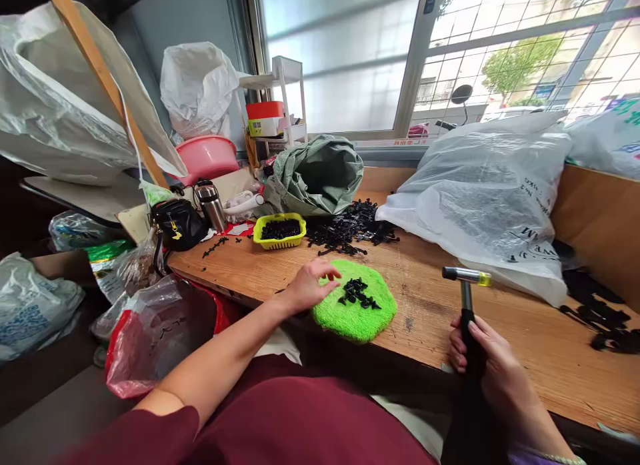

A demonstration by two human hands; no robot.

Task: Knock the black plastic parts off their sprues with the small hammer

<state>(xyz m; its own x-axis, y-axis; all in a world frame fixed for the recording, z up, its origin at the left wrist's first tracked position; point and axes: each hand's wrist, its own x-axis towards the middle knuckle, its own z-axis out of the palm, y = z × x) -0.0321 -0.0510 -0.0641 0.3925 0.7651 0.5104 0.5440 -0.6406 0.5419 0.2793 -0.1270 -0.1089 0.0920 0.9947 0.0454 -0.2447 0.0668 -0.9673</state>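
Observation:
My right hand (487,351) is wrapped round the black handle of a small mallet (467,276) with a metal head, one black face and one yellow face. It is held upright at the table's front edge. Over the left rim of a fluffy bright green mat (367,328) is my left hand (311,285), its fingers loosely bent and apart, with nothing visible in them. Several small black plastic parts (357,293) lie in a loose heap on the mat, just right of my left fingertips.
Behind the mat are a yellow basket (280,243) of black parts and a large loose pile (345,228) spilling by a green sack (320,175). A white plastic bag (480,198) stands right. At left are a steel flask (211,205), a black pouch (179,221) and a red-rimmed bag (160,338).

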